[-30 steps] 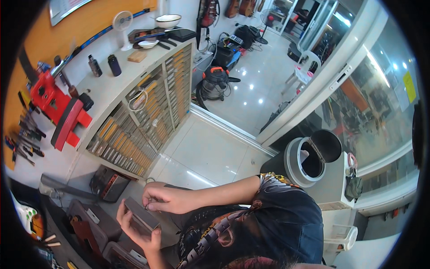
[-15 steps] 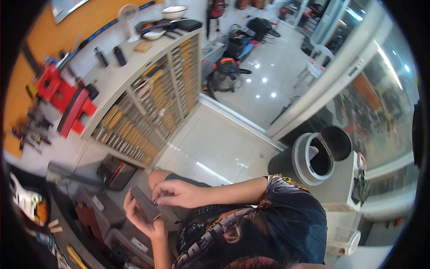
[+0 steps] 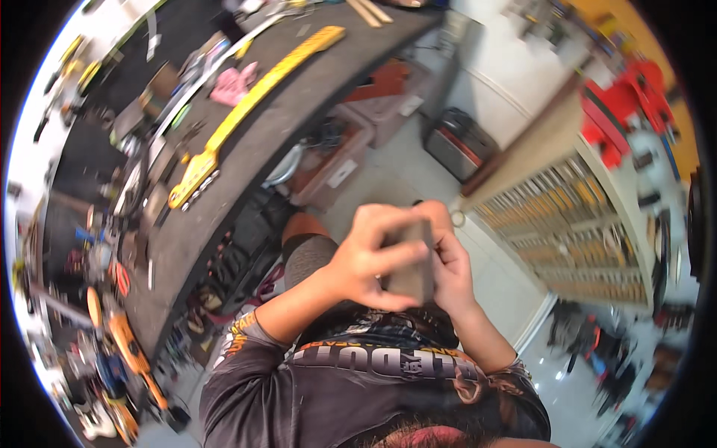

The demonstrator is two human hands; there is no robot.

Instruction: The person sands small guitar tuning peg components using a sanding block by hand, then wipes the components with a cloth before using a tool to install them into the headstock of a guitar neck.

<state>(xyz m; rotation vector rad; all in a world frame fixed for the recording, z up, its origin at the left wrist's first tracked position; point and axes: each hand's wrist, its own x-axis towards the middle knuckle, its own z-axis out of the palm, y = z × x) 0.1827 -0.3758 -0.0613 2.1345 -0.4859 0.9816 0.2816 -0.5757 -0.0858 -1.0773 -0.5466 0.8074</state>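
Overhead, a wide round view takes in a cluttered workshop, its edges bent and lost in black. A long dark surface [image 3: 314, 89] curves across the upper left, crowded with tools and odds and ends along its far side, many too small or blurred to name. To the right stands a beige cabinet [image 3: 616, 209] with rows of narrow yellow and grey slots, on a pale tiled floor [image 3: 497, 261]. The person's dark printed shirt [image 3: 358, 396] fills the bottom; the lower edge cuts it off. A yellow guitar neck [image 3: 254, 97] lies slantwise on the surface, a pink cloth [image 3: 234, 84] just beside it.

Well apart from that surface, the hands meet in front of the shirt, above the floor. The left hand [image 3: 366, 261] has a brownish-grey block [image 3: 408, 272] in its grip: its fingers are spread partly open around the block, some reaching across the near face, the thumb along the lower edge. The right hand [image 3: 453, 265] is at the block's right side, fingers bent. Its fingertips are partly hidden and smeared by blur, so whether they touch the block or hold something small cannot be told.
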